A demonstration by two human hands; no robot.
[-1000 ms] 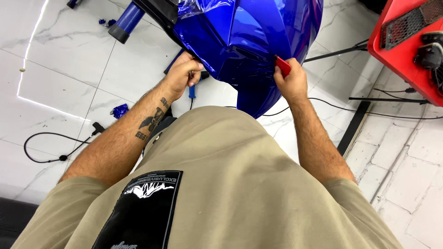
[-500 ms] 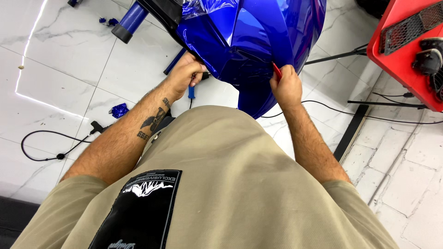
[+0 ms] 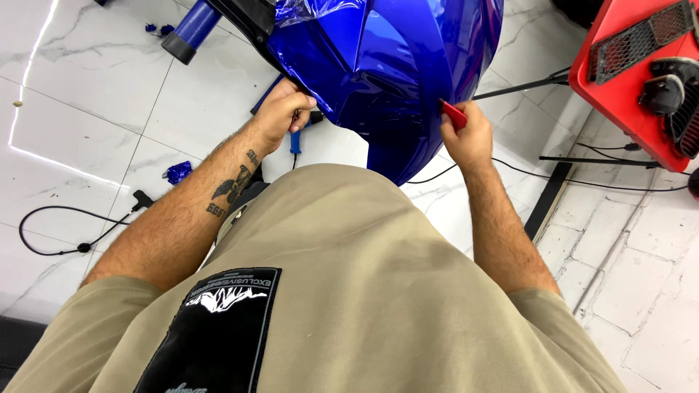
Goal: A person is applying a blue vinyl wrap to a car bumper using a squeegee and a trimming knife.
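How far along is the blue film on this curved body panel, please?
The glossy blue film already covers the panel's broad face smoothly. In hand: the right hand presses a small red tool against the right edge, while the left hand grips the lower left edge. Crinkled film at the top looks unfinished.

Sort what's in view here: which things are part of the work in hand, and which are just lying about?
In use:
glossy blue panel
red squeegee in the right hand
left hand gripping the panel's edge

Lying about:
black cable on the floor
scrap of blue film
red machine
blue tube
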